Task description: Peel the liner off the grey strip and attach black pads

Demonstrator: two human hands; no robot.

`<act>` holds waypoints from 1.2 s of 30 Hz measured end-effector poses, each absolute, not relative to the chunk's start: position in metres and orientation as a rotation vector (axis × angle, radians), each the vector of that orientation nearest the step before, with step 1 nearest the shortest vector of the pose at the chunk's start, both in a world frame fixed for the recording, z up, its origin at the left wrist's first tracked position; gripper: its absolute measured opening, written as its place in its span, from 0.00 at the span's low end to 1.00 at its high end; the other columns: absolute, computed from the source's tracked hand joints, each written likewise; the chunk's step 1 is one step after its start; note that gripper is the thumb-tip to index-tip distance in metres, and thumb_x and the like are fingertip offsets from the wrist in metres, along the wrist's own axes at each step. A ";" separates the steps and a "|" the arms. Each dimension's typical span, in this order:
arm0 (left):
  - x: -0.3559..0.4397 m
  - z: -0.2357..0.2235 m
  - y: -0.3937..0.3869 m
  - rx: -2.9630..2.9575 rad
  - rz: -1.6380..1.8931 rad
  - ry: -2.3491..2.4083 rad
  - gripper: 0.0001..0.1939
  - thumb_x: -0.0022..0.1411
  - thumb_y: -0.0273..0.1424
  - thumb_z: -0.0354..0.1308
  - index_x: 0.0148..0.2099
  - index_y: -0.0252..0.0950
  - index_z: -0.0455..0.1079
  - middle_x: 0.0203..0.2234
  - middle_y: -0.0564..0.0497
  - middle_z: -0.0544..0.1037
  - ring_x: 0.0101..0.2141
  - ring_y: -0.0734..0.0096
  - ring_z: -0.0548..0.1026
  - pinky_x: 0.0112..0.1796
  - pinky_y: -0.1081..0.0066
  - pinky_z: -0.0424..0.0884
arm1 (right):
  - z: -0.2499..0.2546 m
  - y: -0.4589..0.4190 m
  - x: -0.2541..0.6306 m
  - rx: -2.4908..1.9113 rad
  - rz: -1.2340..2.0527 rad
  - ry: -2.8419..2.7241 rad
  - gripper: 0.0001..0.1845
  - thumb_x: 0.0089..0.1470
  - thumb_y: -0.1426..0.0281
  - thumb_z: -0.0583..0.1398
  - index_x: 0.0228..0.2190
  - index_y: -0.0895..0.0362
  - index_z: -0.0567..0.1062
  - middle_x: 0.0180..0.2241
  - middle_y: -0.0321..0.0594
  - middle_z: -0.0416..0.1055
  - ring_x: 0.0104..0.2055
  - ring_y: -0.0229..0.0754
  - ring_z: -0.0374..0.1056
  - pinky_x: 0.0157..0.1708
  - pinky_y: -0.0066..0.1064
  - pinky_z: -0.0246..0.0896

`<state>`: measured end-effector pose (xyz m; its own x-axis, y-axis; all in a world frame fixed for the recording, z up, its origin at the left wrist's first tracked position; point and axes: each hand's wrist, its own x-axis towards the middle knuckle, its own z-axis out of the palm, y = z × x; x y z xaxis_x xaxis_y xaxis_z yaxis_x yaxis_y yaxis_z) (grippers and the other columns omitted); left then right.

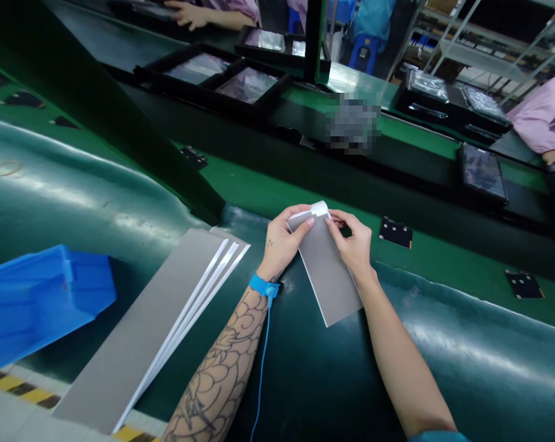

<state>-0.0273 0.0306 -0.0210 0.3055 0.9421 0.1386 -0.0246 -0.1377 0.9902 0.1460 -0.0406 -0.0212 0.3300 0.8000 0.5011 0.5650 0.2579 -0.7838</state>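
Observation:
My left hand (284, 242) and my right hand (351, 239) both pinch the far end of a grey rectangular sheet (328, 276) held over the dark green mat. A white backing film (318, 210) curls up at that top edge between my fingertips. A blue wrist strap (263, 286) with a blue cord sits on my left wrist. A stack of long grey sheets (153, 325) with white edges lies to the left of my left forearm.
A blue plastic bin (42, 298) sits at the left. Black trays with shiny panels (226, 80) ride the conveyor beyond. Small black parts (396, 232) lie on the green belt. Other people's hands and pink sleeves (544, 116) show at the far side.

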 end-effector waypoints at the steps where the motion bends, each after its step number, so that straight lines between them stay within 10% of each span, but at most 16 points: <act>1: -0.027 -0.021 0.031 1.437 1.070 0.902 0.18 0.67 0.40 0.71 0.55 0.38 0.81 0.47 0.45 0.87 0.41 0.61 0.84 0.42 0.63 0.82 | -0.021 -0.041 0.146 -1.425 0.234 -1.354 0.11 0.71 0.61 0.64 0.50 0.49 0.83 0.44 0.42 0.84 0.43 0.47 0.79 0.47 0.44 0.77; 36: -0.028 -0.022 0.031 1.663 1.104 0.947 0.13 0.69 0.32 0.68 0.55 0.39 0.80 0.53 0.44 0.86 0.54 0.55 0.83 0.61 0.52 0.77 | -0.028 -0.034 0.150 -1.486 0.367 -1.387 0.08 0.70 0.61 0.62 0.45 0.51 0.77 0.42 0.42 0.80 0.42 0.46 0.77 0.43 0.40 0.73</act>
<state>-0.0276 0.0306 -0.0222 0.3080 0.9163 0.2562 0.1137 -0.3028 0.9463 0.1498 -0.0344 -0.0283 0.2884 0.8688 0.4026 0.5561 0.1903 -0.8091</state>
